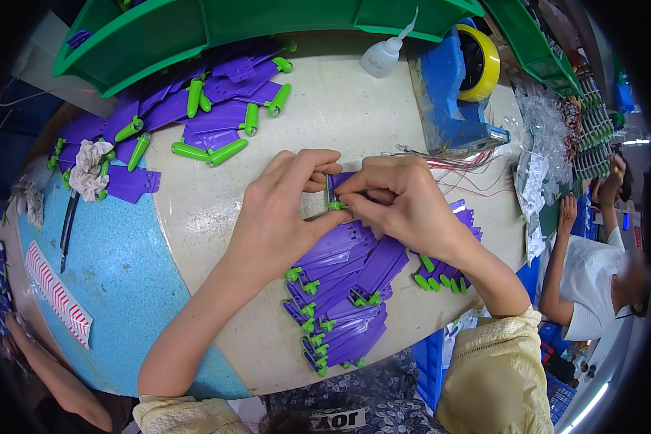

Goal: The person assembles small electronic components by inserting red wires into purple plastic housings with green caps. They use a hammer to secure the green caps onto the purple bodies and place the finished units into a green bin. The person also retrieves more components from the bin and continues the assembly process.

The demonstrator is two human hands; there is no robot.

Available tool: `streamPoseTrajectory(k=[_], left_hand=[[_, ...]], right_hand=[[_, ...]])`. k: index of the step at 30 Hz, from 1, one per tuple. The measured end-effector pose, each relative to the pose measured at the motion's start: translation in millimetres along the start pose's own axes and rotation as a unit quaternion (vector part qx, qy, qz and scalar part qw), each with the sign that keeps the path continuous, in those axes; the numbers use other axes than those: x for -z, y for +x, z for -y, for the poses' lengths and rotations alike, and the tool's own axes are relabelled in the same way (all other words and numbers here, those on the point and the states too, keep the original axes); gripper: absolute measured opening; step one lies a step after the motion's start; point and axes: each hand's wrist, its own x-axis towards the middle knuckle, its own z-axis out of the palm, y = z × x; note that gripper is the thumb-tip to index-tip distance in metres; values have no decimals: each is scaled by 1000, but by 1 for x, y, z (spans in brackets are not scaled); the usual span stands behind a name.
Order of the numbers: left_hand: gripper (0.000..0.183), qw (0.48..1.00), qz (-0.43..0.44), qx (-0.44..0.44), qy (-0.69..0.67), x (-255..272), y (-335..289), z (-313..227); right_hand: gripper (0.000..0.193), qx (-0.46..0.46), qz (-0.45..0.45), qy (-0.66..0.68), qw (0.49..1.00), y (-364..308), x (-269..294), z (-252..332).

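Note:
Above the middle of the table, a purple flat plastic part with a green end (pixel 333 194) is held between both hands. My left hand (pixel 278 210) grips it from the left, thumb below and fingers curled behind. My right hand (pixel 409 202) pinches its right side with thumb and forefinger, partly hiding it. Just below the hands lies a fanned pile of similar purple parts with small green ends (pixel 351 278). Under my right forearm is another group of purple parts with long green tips (pixel 441 275).
Purple parts with green caps (pixel 224 116) spread at the back left below a green bin (pixel 152 43). A squeeze bottle (pixel 383 56) and a blue tape dispenser (pixel 448 94) stand behind. Thin wires (pixel 456 160) lie at right. Other people (pixel 589 275) work at both sides.

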Motion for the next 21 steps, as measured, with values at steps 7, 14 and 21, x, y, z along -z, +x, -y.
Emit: streamPoseTrajectory(k=[7,14,21], left_hand=[[54,999,6,-39,19,-2,-6,-4],[54,999,6,-27,15,-4,-6,-4],[54,999,0,-23,40,-3,-6,-6]], right_hand=[[14,15,-12,28,999,-22,-6,-11],[13,113,4,-46,993,-16,-1,-11],[12,-73,77,58,993,-1,11,1]])
